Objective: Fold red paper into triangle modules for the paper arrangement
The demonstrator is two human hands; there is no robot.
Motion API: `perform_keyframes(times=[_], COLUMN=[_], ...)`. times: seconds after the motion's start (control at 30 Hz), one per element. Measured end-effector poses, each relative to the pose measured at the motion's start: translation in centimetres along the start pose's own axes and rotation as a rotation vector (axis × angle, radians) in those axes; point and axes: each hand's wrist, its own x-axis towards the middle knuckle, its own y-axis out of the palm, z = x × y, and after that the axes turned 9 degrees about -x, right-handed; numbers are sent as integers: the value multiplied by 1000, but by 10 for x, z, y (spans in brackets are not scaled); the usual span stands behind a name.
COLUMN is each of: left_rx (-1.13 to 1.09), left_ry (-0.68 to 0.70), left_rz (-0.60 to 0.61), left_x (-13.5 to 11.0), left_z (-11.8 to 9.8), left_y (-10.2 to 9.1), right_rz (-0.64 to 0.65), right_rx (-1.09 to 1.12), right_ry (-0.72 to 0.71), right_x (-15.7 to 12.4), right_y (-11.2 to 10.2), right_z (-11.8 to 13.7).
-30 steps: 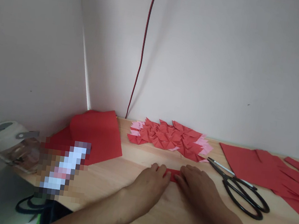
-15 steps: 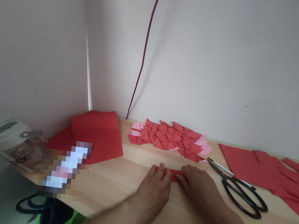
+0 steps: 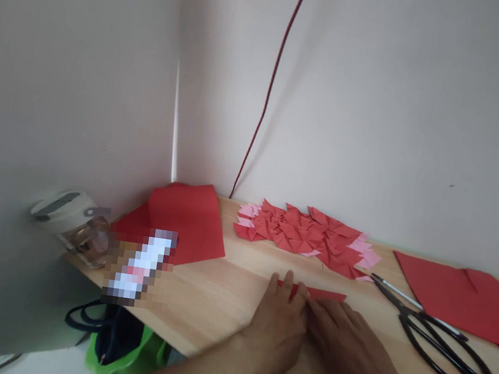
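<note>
A small folded strip of red paper (image 3: 329, 295) lies on the table in front of me, partly covered by both hands. My left hand (image 3: 281, 318) holds its left part down against the wood, index and middle fingers reaching over the far edge. Close beside it, my right hand (image 3: 344, 333) has its fingers drawn together on the near side of the paper, with the tips by my left thumb. The right fingertips and thumb are partly hidden. A pointed red end sticks out beyond the right knuckles.
Folded red and pink paper pieces (image 3: 299, 231) lie in rows by the wall. Black-handled scissors (image 3: 436, 343) and a pen (image 3: 401, 295) rest beside red sheets (image 3: 457, 296). More red paper (image 3: 189, 222), a blurred-out phone (image 3: 140, 267) and a white-lidded jar (image 3: 72, 224) are left.
The view has swung left, so things appear further right. My right hand has slid back from the paper's far edge towards its near side, exposing more of the right end.
</note>
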Motion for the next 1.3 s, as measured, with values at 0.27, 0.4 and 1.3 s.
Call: perform_keyframes(times=[0.27,0.4,1.3], left_rx=[-12,-44,35], left_ry=[-30,-68,43], left_rz=[-44,-46,23], left_x=[-3,-7,10], left_z=[-1,-3,0], left_y=[-4,-5,-12], right_rz=[-8,-2,141], right_rx=[-40,-70,-39], right_ry=[0,5,109], right_x=[-7,-8,-1], right_y=[-3,-9,-14], right_z=[9,10,9])
